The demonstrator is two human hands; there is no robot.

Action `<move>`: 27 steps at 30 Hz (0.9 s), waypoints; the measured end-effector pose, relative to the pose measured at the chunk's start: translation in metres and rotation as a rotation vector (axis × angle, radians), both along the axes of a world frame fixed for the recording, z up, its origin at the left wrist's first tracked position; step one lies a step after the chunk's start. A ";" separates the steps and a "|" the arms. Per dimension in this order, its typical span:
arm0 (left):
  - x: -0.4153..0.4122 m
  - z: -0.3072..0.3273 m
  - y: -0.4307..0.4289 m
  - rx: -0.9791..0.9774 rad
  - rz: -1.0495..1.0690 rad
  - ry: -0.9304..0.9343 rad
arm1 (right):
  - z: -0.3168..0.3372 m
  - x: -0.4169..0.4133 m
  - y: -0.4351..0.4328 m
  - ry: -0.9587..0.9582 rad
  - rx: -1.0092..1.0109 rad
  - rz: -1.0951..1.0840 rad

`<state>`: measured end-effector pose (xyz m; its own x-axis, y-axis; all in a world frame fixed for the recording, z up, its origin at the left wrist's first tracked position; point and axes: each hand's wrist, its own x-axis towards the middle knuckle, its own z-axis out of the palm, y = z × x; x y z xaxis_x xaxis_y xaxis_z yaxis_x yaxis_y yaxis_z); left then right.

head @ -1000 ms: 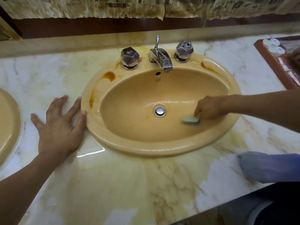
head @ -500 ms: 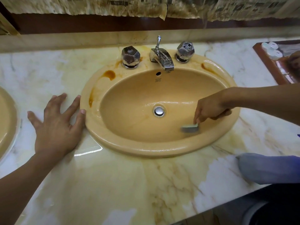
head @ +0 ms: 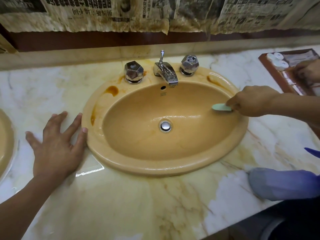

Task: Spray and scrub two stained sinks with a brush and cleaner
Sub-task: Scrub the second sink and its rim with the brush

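head view, scrub pass on the nearer sink [head: 173, 168].

change: the right hand [head: 251, 101] has carried the brush [head: 221, 107] up from the front-right slope of the bowl, where it was half a second ago, to the upper right wall just under the rim. reads as one sweep of a back-and-forth stroke, not a lift-off; whether the brush touches the wall i cannot tell.

grip: right fingers curled tight round the brush's near end. the pale green head sticks out from the grip toward the bowl centre, and the handle is hidden inside the fist.

left hand [head: 57, 144]: unchanged, spread flat on the marble counter [head: 138, 205], nothing held, thumb and forefinger tips against the rim opposite the grip. acts as a brace.

relative to the grip:
- drain [head: 165, 125] lies down-slope, well away from the brush head.
- orange streak [head: 214, 79] on the rear rim sits just above and behind the brush.
- orange blotch [head: 113, 90] and brown streak [head: 92, 116] sit across the bowl on the far rim, near the bracing hand.

judgement: the bowl looks wet and mostly clean, but the rim stains remain, so this sink is part done. the streak behind the grip is the nearest target. second sink [head: 5, 144], at the frame edge beyond the left hand, is not yet being worked.
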<state>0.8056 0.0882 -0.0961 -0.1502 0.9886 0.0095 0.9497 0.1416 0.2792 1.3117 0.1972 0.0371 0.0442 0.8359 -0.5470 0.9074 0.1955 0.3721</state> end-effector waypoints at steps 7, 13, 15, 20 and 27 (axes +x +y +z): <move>0.003 0.004 0.000 -0.014 0.020 0.004 | 0.000 -0.082 -0.005 0.503 0.058 0.010; 0.003 0.005 0.000 -0.019 0.021 0.004 | -0.006 -0.166 -0.027 0.817 0.172 -0.070; 0.003 0.006 0.000 -0.017 0.024 -0.014 | -0.015 -0.187 -0.030 0.957 0.252 -0.220; 0.003 0.008 -0.001 -0.018 0.035 -0.036 | -0.037 -0.240 -0.021 1.234 0.490 -0.677; 0.001 0.007 -0.001 -0.010 0.024 -0.040 | -0.031 -0.275 0.046 1.449 0.480 -1.231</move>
